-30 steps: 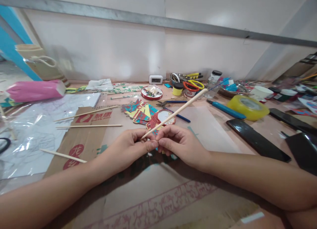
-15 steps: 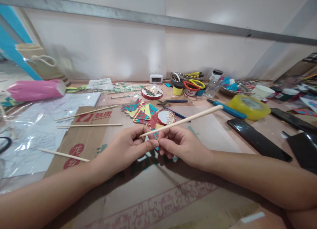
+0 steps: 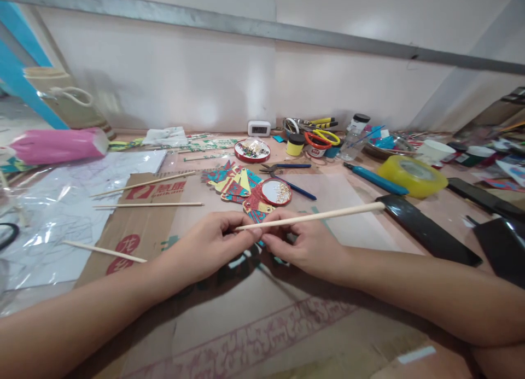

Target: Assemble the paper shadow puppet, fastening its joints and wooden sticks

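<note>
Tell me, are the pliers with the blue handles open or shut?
Open. The pliers lie with their blue handles spread wide apart, making a V.

The head-worn camera is looking forward and down from the near side of the table (image 3: 443, 208), hovering close above the left hand (image 3: 209, 239) and right hand (image 3: 311, 242), and facing the white wall (image 3: 184, 78) behind the table's far edge.

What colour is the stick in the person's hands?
The stick is pale cream, showing best in the head view.
</note>
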The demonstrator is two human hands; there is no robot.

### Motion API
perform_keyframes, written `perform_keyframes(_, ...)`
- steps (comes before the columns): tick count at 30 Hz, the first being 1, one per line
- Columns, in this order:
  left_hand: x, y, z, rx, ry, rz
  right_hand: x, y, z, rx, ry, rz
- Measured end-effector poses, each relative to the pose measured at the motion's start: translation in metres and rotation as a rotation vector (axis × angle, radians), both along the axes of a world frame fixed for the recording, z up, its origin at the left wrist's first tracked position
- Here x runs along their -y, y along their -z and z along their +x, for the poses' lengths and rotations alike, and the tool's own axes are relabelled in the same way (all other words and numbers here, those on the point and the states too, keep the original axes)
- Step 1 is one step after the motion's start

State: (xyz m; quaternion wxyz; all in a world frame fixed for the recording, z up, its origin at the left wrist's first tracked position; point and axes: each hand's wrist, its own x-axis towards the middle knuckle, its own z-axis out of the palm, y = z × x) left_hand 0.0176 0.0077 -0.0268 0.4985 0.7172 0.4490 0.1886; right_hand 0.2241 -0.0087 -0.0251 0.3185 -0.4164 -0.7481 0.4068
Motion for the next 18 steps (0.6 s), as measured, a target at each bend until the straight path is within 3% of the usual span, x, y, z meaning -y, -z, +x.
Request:
perform_keyframes(5,-0.0004,-0.0026,0.0017,0.017,-0.001,0.050,0.0010,-0.0001,0.0009,-0.002,-0.002,0.021)
perform_keyframes(10,0.0023,-0.0070,0.0057,0.118,0.033,0.049,0.0041,-0.0003,0.0015,-0.249,-0.126,-0.110)
perform_keyframes(18,0.0046,-0.0052,0.0065,0.046,0.096,0.206,0.0064,0.0044,-0.0008,-0.250,-0.252,-0.269)
